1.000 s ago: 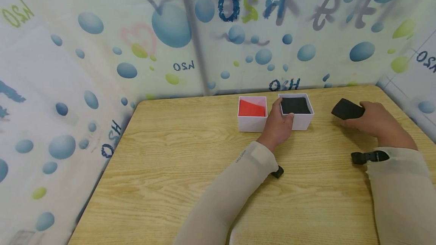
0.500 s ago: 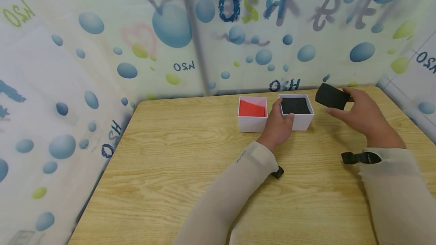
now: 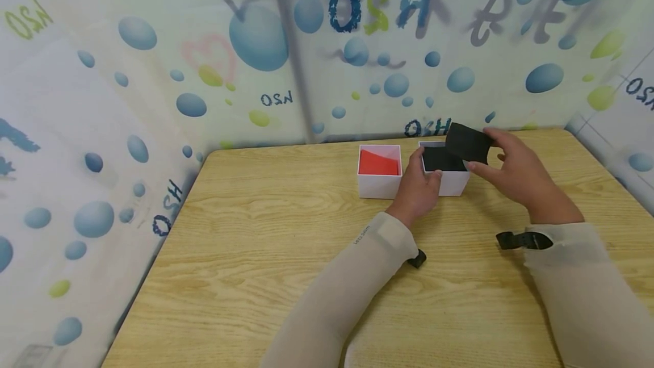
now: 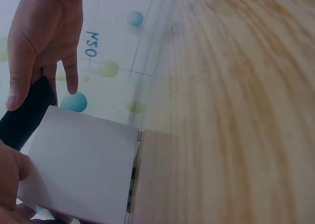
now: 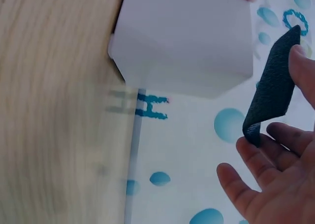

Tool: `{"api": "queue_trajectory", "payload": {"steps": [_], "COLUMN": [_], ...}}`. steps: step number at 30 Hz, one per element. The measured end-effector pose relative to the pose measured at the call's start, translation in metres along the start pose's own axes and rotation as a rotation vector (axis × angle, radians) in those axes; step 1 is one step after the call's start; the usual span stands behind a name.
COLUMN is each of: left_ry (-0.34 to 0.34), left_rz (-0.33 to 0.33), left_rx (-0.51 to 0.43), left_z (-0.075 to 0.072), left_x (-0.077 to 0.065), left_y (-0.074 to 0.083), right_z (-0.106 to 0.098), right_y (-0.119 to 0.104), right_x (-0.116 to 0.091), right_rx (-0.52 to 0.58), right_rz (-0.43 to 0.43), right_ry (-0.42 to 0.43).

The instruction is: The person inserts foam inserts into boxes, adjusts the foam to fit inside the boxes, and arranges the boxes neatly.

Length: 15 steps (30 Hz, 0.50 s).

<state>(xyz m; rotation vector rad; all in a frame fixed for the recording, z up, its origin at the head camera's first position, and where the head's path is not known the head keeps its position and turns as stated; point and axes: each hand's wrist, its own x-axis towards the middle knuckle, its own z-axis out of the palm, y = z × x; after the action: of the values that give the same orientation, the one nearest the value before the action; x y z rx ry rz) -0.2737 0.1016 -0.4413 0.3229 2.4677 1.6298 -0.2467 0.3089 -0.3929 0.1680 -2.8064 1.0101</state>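
My right hand pinches a thin black rectangular sheet between thumb and fingers. The sheet hangs tilted above the right-hand white box. In the right wrist view the black sheet looks flexible and textured, bent at its lower edge. Gripping the left side and front rim of that same box is my left hand. More black material lies inside the box, partly covered by the held sheet. In the left wrist view the white box shows a plain wall.
A second white box, holding a red sheet, stands to the left of my left hand. Both boxes are near the back edge of the wooden table. Behind it hangs a printed backdrop with blue bubbles.
My right hand has carried the black sheet leftward and up from the table's right side to above the right-hand box. My left hand has stayed on that box.
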Motion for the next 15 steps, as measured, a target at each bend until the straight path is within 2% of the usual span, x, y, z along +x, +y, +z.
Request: {"api": "queue_trajectory", "payload": {"steps": [5, 15], "left_ry": [-0.005, -0.008], "left_rz": [0.015, 0.010], "left_rx": [-0.002, -0.008], "left_z": [-0.001, -0.001], "left_x": [-0.001, 0.000], "left_y": [0.000, 0.001], "right_z": [0.009, 0.024], "right_y": [-0.004, -0.007], "right_x": [0.001, 0.003], "right_rx": [0.010, -0.024], "right_rz": [-0.045, -0.074], "right_ry": [-0.003, -0.011]}}
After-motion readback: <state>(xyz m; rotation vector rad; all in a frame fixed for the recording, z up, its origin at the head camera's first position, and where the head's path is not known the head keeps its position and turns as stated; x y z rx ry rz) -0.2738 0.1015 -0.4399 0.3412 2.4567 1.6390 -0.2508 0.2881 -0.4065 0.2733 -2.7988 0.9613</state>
